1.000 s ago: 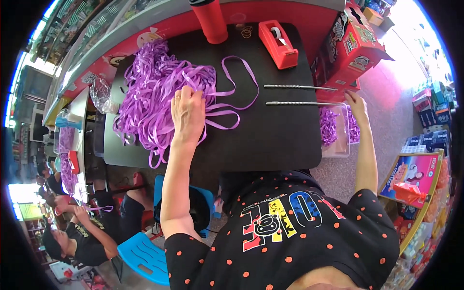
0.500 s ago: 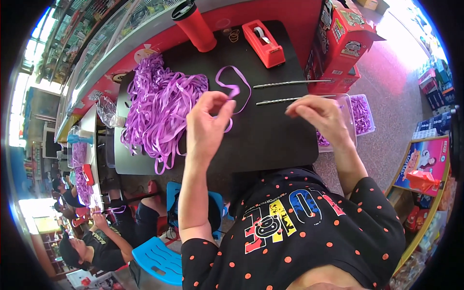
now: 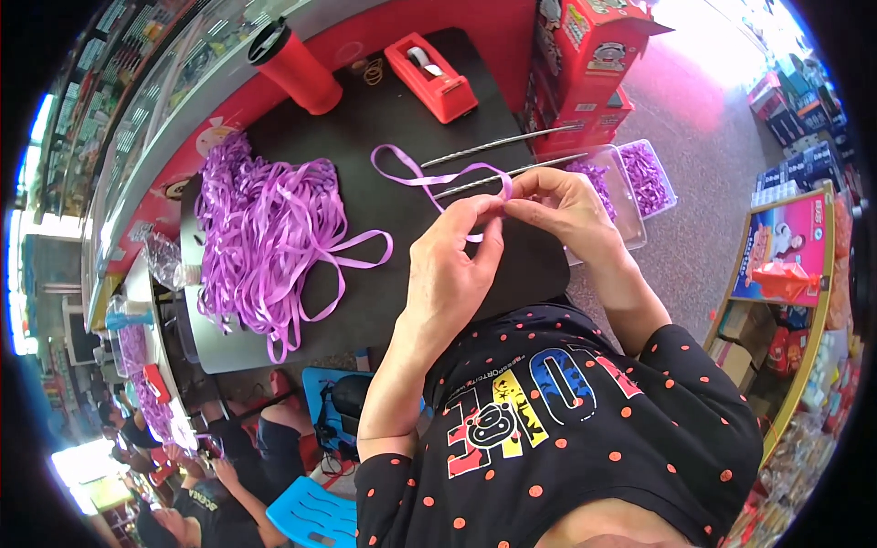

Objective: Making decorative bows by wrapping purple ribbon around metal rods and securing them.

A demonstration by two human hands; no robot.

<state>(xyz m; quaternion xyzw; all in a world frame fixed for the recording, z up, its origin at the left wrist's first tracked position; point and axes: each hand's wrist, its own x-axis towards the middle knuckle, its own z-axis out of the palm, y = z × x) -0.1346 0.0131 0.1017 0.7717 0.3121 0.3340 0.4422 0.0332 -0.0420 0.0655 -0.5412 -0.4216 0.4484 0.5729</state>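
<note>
Above the black table (image 3: 370, 128), both hands meet at a narrow purple ribbon (image 3: 457, 172) whose loop trails to the left. My left hand (image 3: 452, 269) pinches it between thumb and fingers. The fingertips of my right hand (image 3: 571, 215) are closed on the ribbon beside the left fingertips, where the exact grip is partly hidden. A big tangled pile of purple ribbons (image 3: 274, 228) covers the table's left part, one loop sticking out to the right. Two twisted metal rods (image 3: 498, 146) point out over the table behind my hands.
At the table's back stand a red tumbler (image 3: 306, 78) with a black lid and a red tape dispenser (image 3: 434, 82), rubber bands (image 3: 373, 72) between them. Red cartons (image 3: 585, 55) rise behind right. Clear bins (image 3: 647, 178) of purple pieces sit right. Another person (image 3: 210, 502) works at lower left.
My hands have come together; the right hand has moved left onto the ribbon. The view has shifted, and a ribbon loop now sticks out from the pile.
</note>
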